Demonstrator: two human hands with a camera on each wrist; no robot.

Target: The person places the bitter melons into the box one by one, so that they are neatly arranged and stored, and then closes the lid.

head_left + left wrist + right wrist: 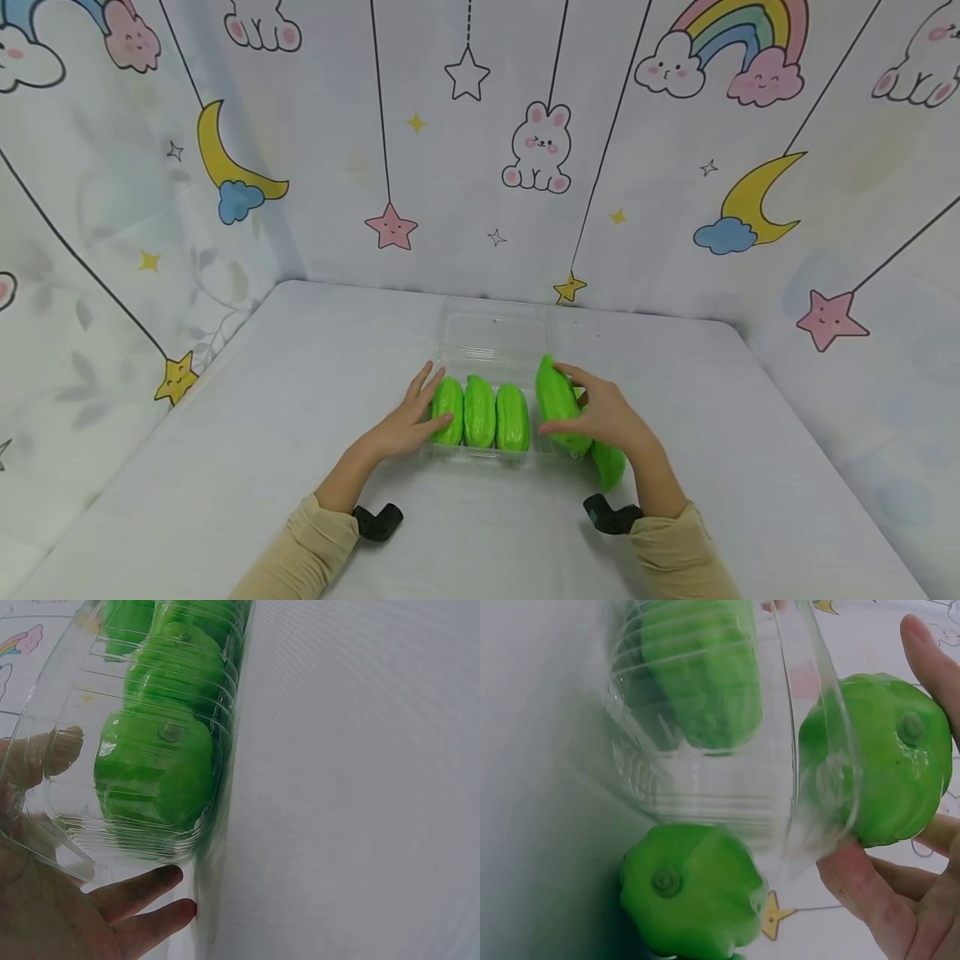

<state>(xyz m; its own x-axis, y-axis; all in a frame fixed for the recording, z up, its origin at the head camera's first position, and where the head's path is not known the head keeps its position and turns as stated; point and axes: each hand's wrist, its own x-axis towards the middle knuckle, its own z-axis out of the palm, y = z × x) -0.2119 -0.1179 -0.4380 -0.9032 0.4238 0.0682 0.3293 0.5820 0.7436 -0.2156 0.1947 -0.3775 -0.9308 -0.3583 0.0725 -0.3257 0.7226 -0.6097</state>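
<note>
A clear plastic box point(480, 451) with its lid point(495, 333) folded back lies on the table. Three green ridged fruits point(480, 412) stand side by side in its left part. My left hand point(405, 425) is at the box's left end, fingers stretched along the outside and thumb over the leftmost fruit point(157, 772). At the right end, my right hand point(603, 412) grips another green fruit point(557, 392) between thumb and fingers, tilted and raised at the box's rim. One more green fruit point(694, 889) lies outside the box, partly under that hand in the head view.
A white cloth covers the table point(300, 350). Behind it hangs a curtain point(322, 125) printed with rabbits, stars and moons. Black wrist devices point(378, 522) are strapped below both hands, next to beige sleeves point(307, 550).
</note>
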